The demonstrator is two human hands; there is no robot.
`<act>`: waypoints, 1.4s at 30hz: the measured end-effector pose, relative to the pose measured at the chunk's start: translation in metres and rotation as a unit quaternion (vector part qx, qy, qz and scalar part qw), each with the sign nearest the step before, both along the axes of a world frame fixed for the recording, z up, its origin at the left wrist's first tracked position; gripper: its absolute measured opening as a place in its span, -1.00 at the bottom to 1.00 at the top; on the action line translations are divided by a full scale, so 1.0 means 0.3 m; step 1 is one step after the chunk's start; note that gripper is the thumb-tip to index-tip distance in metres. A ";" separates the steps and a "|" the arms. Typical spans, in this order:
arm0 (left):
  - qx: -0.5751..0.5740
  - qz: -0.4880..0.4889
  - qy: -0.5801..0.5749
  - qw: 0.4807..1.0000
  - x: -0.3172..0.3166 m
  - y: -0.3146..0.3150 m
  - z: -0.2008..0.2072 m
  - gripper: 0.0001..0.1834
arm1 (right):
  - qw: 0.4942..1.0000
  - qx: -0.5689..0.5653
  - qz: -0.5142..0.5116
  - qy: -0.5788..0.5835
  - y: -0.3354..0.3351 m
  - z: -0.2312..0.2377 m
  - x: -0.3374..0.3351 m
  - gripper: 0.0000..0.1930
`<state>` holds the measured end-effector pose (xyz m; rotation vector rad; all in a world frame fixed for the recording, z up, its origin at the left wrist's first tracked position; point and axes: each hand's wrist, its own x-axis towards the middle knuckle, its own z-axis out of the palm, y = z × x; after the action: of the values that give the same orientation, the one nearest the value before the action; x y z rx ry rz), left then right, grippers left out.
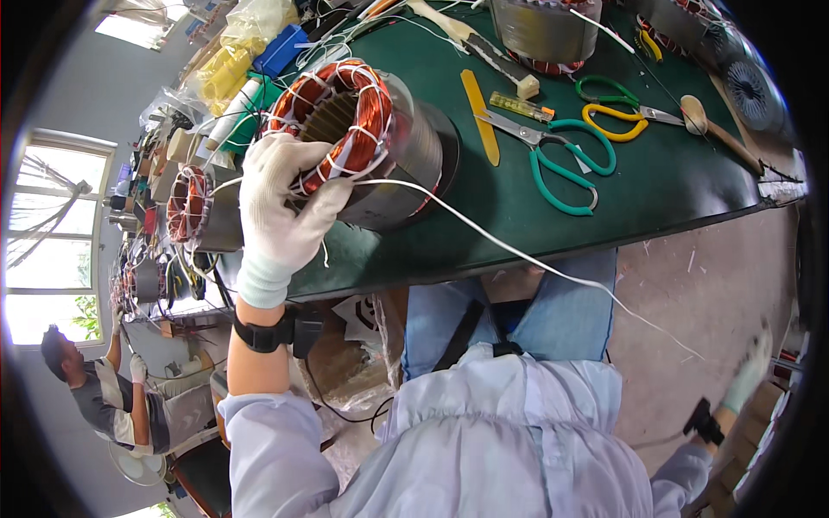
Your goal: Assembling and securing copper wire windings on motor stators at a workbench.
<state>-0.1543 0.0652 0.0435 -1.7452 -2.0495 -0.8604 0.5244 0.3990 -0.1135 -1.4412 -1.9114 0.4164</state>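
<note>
A motor stator (413, 164) stands on the green workbench, its ring of copper windings (367, 121) laced with white cord. My left hand (285, 203), in a white knitted glove, is closed on the near left side of this winding ring, some fingers hidden behind it. From beside my left thumb a white lacing cord (492, 231) runs out over the bench edge to the lower right, thinning until I lose sight of it. My right hand (756, 367), also gloved, is stretched far out to the right, away from the bench. It is smeared by motion, so its fingers and any hold on the cord are unclear.
On the green bench (691, 194) lie teal-handled scissors (553, 155), yellow-and-green-handled scissors (626, 112), a yellow flat strip (480, 116), a cutter knife (521, 106), a brush (475, 43) and a wooden mallet (717, 129). Another stator (544, 30) stands behind. A co-worker (112, 388) is at left.
</note>
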 end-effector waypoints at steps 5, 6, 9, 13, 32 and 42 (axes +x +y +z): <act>-0.089 -0.008 -0.063 0.994 -0.005 0.003 0.034 -0.32 | 0.844 -0.415 0.292 0.176 -0.390 0.339 -1.107 -0.58; -0.079 -0.021 -0.161 0.984 -0.003 -0.007 0.058 -0.37 | 0.786 -0.491 0.345 0.147 -0.474 0.424 -1.260 -0.58; -0.099 0.000 -0.270 0.958 0.037 0.038 0.129 -0.52 | 0.564 -0.616 0.532 0.138 -0.585 0.490 -1.525 -0.56; -0.164 0.019 -0.222 0.961 0.020 0.062 0.190 -0.72 | 0.470 -0.701 0.464 0.268 -0.618 0.478 -1.617 -0.62; -0.052 0.012 0.182 0.982 0.138 0.107 0.152 -0.62 | 0.675 -0.234 0.615 0.334 -0.515 0.382 -1.563 -0.58; 0.171 0.054 0.081 0.980 0.072 0.062 -0.063 -0.58 | 0.744 -0.297 0.513 0.309 -0.501 0.398 -1.490 -0.73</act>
<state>-0.1328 0.0837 0.0247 -1.4546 -1.7524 -0.9378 0.0774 0.2487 0.0058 -0.2442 -1.8558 1.8865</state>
